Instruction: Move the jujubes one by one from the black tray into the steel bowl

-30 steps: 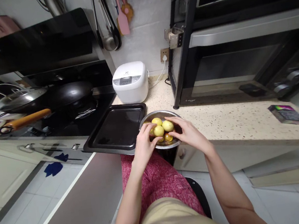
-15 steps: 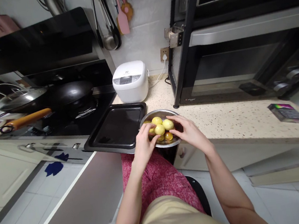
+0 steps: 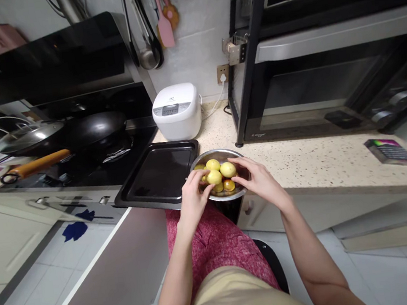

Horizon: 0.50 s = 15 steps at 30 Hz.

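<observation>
Table [image 3: 295,165]: speckled light top, runs along the wall, front edge toward the wearer. Oven [image 3: 311,88] takes up its right part, set back from the front edge; glass door shut, inside too dark to read. Cooktop [image 3: 88,162] at the table's left end; wok [image 3: 95,126] on it, dark inner wall showing, and left of that a lidded pan [image 3: 29,138], glass lid on, contents not readable. Black baking tray [image 3: 161,173] lies flat by the cooktop's right edge, near side at the front edge, bare dark bottom visible. White rice cooker [image 3: 176,112] behind the tray toward the back edge, lid closed, contents hidden.

Steel bowl [image 3: 222,154] at the front edge, just right of the tray, upright, holding several yellow balls.

Left hand [image 3: 193,194] over the bowl's left rim, thumb and fingers grasping a pale yellow ball [image 3: 213,177]. Right hand [image 3: 259,177] over the right rim, thumb and fingers parted around the right side of another yellow ball [image 3: 228,170]; cannot tell if it grips.

Small dark box [image 3: 390,152] near the table's right end, closed.

Also in the bowl: yellow ball [image 3: 212,164] at the back, glossy orange ball [image 3: 229,185] toward the near rim, others partly hidden.
</observation>
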Tool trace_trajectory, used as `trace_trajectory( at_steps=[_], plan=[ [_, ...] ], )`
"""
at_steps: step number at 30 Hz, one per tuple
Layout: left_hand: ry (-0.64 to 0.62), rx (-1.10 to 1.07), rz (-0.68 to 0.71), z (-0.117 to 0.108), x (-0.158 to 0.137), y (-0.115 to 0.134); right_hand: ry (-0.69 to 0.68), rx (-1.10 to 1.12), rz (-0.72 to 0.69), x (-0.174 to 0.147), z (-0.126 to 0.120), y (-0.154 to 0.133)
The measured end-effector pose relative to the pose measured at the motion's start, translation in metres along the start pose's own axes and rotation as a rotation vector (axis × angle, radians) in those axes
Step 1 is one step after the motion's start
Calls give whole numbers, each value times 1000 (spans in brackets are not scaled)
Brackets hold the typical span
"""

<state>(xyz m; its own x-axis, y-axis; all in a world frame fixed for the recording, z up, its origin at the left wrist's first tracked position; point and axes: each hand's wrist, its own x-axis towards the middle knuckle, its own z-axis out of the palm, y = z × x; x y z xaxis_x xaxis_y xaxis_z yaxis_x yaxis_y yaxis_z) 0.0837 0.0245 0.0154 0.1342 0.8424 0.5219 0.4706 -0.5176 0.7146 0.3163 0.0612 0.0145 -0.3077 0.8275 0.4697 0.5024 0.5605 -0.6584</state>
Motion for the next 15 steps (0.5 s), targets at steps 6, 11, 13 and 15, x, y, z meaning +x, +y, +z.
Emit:
trace_trajectory(
  at_steps=[6, 11, 13, 15],
  plan=[
    [-1, -22, -14, 0, 0, -2, -26, 3, 5, 1, 2, 0],
    [0, 33, 6, 3, 2, -1, -9, -14, -13, 7, 9, 0],
    [-7, 64, 16, 3, 4, 0, -2, -16, -18, 10, 11, -1],
    [-17, 87, 25, 4, 7, 2, 14, -19, -22, 12, 13, 0]
  ],
)
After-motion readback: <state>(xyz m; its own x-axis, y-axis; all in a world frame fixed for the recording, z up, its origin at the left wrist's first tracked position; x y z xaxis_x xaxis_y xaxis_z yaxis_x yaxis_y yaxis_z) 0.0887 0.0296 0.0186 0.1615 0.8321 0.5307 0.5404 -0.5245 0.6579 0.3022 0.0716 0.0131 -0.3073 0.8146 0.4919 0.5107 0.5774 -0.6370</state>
